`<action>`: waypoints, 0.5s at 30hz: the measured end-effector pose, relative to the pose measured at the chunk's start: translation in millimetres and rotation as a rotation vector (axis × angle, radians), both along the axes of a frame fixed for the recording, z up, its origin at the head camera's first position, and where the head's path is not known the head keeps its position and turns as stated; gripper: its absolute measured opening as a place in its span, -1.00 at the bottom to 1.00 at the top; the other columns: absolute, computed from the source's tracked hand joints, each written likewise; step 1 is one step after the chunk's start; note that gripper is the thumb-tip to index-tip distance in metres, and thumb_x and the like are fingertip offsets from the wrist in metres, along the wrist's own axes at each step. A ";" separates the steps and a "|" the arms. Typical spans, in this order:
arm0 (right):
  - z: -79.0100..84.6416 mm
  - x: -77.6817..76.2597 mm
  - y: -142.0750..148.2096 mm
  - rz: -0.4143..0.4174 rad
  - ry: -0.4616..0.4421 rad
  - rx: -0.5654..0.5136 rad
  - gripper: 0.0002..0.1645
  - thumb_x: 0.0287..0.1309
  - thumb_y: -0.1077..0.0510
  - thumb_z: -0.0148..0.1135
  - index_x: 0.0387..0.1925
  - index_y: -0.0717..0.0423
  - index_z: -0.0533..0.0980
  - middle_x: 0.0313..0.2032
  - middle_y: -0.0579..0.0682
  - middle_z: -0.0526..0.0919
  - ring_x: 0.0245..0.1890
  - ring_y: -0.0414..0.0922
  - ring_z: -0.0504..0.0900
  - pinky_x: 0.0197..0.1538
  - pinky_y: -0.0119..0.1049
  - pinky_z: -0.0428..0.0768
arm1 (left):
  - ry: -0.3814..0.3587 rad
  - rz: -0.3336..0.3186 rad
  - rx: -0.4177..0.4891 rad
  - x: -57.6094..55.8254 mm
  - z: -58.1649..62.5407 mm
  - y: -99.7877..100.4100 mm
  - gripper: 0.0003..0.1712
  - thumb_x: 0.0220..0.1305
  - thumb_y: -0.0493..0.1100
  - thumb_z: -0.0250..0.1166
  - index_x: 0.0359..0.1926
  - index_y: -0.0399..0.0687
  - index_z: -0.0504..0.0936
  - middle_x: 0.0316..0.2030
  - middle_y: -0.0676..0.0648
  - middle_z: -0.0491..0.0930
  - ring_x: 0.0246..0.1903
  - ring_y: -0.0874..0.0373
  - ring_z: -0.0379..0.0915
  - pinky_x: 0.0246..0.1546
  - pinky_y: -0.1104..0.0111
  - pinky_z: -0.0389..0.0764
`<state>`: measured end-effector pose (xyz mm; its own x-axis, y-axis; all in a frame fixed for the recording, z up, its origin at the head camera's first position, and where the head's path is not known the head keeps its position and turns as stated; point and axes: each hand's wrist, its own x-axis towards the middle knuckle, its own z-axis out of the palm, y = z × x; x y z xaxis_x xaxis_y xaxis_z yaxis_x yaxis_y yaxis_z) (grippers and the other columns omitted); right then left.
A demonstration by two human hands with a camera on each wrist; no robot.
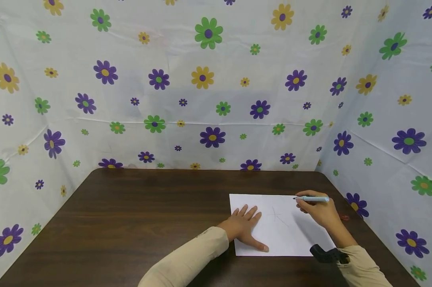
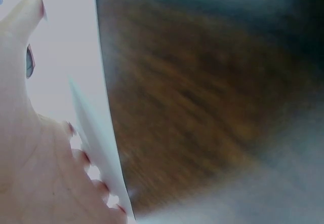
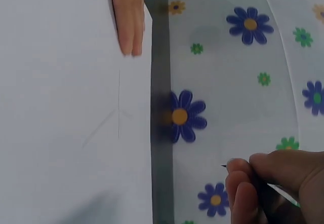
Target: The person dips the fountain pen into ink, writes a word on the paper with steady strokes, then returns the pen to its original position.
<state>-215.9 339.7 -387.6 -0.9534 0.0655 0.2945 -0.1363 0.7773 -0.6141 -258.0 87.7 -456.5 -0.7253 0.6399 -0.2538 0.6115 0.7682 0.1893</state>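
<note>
A white sheet of paper [image 1: 287, 243] lies on the brown table, with a few thin grey lines [image 1: 276, 215] drawn on its upper half. My left hand [image 1: 244, 227] rests on the sheet's left side, fingers spread and thumb pointing right. Between thumb and fingertips, my right hand [image 1: 319, 211] pinches a slim pen [image 1: 314, 199] with a pale blue barrel and a dark pointed tip. It is held above the sheet's upper right corner, its tip pointing left. In the right wrist view, the dark tip shows just past the fingertips [image 3: 238, 165].
The dark brown wooden table [image 1: 129, 215] extends far to the left of the sheet. A white cloth [image 1: 180, 52] with flowers hangs behind it and along both sides. A small red item [image 1: 345, 217] lies by the table's right edge. A black device [image 1: 327, 254] sits at my right wrist.
</note>
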 end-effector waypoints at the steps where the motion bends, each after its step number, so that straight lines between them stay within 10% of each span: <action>1: -0.7 0.3 3.7 0.006 0.012 -0.002 -0.75 0.18 0.17 0.31 -0.13 0.23 0.62 -0.40 0.09 0.73 -0.49 -0.17 0.67 -0.43 -0.42 0.60 | 0.004 0.002 0.003 -0.5 -1.4 0.1 0.29 -0.19 0.70 0.13 0.51 0.41 -0.16 0.51 0.19 -0.30 0.49 0.10 -0.45 0.44 0.11 -0.23; 10: -10.5 8.4 41.1 0.003 0.214 0.103 -0.64 0.13 0.23 0.35 -0.03 0.29 0.58 -0.34 0.23 0.72 -0.50 -0.50 0.54 -0.50 -0.48 0.49 | -0.007 0.018 -0.003 6.4 9.9 -2.8 0.26 -0.16 0.66 0.15 0.51 0.38 -0.13 0.51 0.19 -0.29 0.49 0.10 -0.43 0.45 0.13 -0.22; 15: -17.5 12.9 60.1 -0.021 0.069 -0.069 -0.43 0.23 0.29 0.22 0.26 0.33 0.35 -0.05 0.33 0.63 -0.30 -0.63 0.51 -0.29 -0.66 0.52 | -0.006 0.006 0.001 2.9 3.0 -1.5 0.28 -0.18 0.68 0.15 0.51 0.39 -0.15 0.51 0.19 -0.30 0.49 0.10 -0.45 0.44 0.12 -0.24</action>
